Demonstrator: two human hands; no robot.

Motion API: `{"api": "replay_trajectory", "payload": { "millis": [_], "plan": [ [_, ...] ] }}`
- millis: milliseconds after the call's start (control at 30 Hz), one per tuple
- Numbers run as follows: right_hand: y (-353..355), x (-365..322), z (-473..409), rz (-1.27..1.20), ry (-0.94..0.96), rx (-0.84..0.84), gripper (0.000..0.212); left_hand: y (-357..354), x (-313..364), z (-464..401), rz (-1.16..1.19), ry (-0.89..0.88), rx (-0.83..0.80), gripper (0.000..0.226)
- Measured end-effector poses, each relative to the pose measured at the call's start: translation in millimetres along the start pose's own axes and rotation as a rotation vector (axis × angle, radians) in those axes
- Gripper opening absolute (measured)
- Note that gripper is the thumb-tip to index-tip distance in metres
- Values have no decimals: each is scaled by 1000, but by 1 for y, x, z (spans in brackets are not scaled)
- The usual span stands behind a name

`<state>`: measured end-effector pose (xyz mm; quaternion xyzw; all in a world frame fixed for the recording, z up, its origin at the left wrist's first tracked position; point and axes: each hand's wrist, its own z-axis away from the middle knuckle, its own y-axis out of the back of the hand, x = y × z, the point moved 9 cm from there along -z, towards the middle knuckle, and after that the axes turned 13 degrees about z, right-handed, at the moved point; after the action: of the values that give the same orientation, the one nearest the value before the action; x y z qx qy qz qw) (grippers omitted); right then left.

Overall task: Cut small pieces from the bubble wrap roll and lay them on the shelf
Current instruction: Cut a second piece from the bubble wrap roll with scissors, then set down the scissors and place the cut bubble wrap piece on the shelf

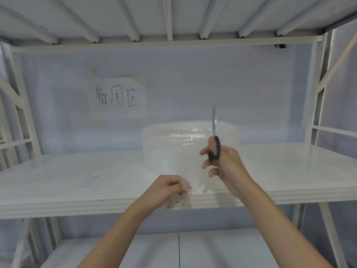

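White metal shelving fills the view, its middle board serving as the work surface, a pale wall behind.

Right hand: fingers curled through the black handles of a pair of scissors, blades pointing up and appearing closed, raised in front of the bubble wrap roll and not engaged with any film. Left hand: fingertips pinching the loose clear end of the wrap at the shelf's front edge, just below and in front of the roll.

Roll position: standing on end on the middle board, slightly right of centre, set back from the front edge. No cut piece can be confirmed on the board; a faint glint left of the roll is too unclear to identify.

Step in hand, by judgement: positioning for a cut. Recommended practice: draw the pinched end taut and away from the roll, open the blades fully, bring them down across the film between the roll and the left fingers, and cut well clear of the pinching fingertips. Slack film is likely to fold between the blades rather than shear.

Surroundings: a paper sign with handwritten characters is taped to the wall above and left of the roll. A handwritten mark sits on the shelf edge below the left hand. A lower board lies beneath; ribbed underside of the upper tier above.
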<state>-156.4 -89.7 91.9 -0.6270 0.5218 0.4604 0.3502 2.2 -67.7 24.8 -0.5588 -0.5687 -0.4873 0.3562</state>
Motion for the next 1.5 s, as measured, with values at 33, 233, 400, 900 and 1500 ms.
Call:
{"api": "replay_trajectory", "payload": {
  "millis": [33, 233, 400, 900, 1500],
  "plan": [
    [14, -1, -1, -22, 2, 71, 39, 2, -1, -1, 11, 2, 14, 13],
    [84, 15, -9, 140, -10, 243, 41, 12, 1, -3, 113, -10, 102, 12],
    [123, 55, -19, 632, -222, 284, 49, 18, -1, -3, 147, -8, 135, 22],
    [102, 32, -6, 1377, 122, 531, 28, 22, 1, -3, 214, -8, 122, 6],
    [-95, 40, 26, 313, -82, -349, 32, 59, 14, 20, 335, -66, 253, 8]
  ]
}}
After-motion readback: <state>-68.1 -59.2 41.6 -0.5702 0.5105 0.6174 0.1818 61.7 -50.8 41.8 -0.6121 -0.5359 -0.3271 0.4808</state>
